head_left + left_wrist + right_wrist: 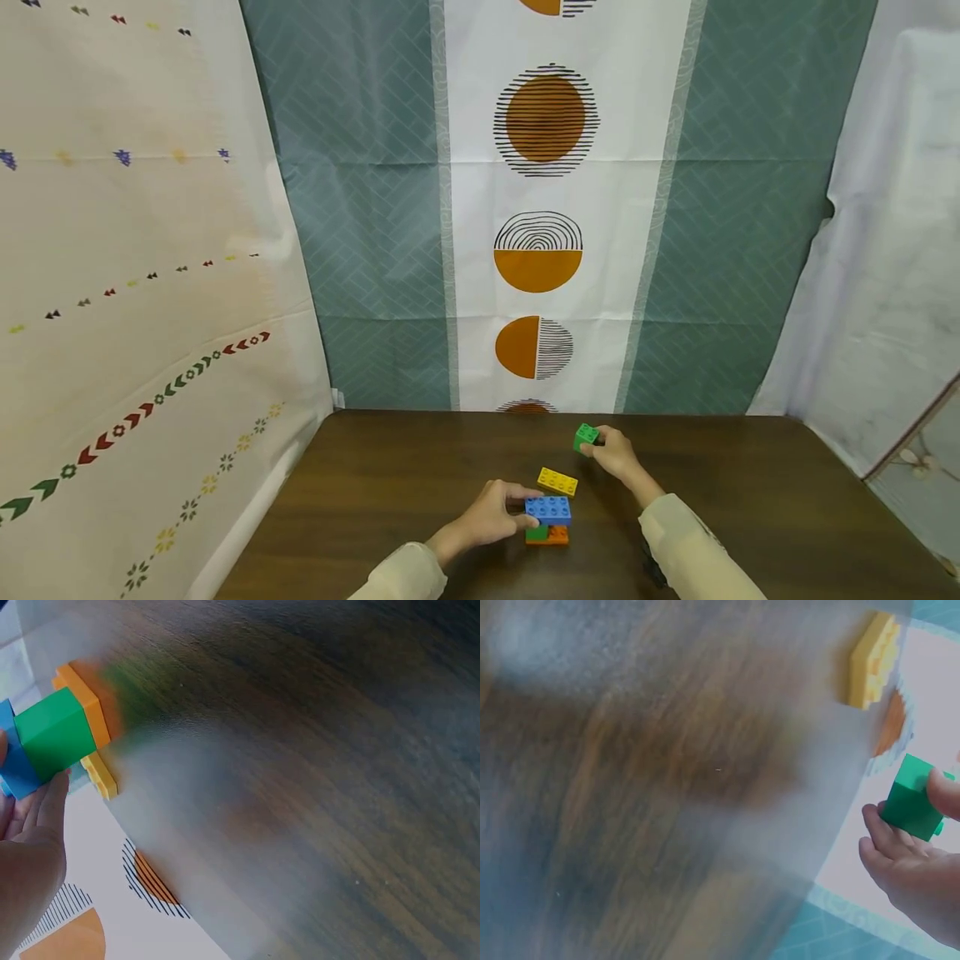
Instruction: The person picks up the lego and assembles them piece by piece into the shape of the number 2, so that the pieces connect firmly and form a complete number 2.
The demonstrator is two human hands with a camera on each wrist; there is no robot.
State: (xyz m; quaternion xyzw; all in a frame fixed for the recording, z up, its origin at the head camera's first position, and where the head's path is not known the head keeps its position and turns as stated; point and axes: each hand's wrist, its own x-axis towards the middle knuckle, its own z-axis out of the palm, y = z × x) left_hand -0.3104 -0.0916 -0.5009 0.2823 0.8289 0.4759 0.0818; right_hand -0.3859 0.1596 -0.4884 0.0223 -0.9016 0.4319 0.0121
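Observation:
My left hand (491, 514) grips a blue building brick (548, 509) between thumb and fingers. Beneath the blue brick are a green brick (60, 729) and a flat orange brick (90, 709), which rests on the table; from the left wrist these show as one stack. Farther back and to the right, my right hand (615, 457) pinches a second green brick (915, 796), small and studded, apart from the stack. A yellow studded brick (557, 481) lies on the table just behind the stack, between the two hands, touched by neither.
The dark brown wooden table (375, 483) ends at a patterned curtain (532, 350) at the back. Another printed cloth (150, 292) hangs along the left side. A small black object (654, 568), partly hidden, lies by the right sleeve.

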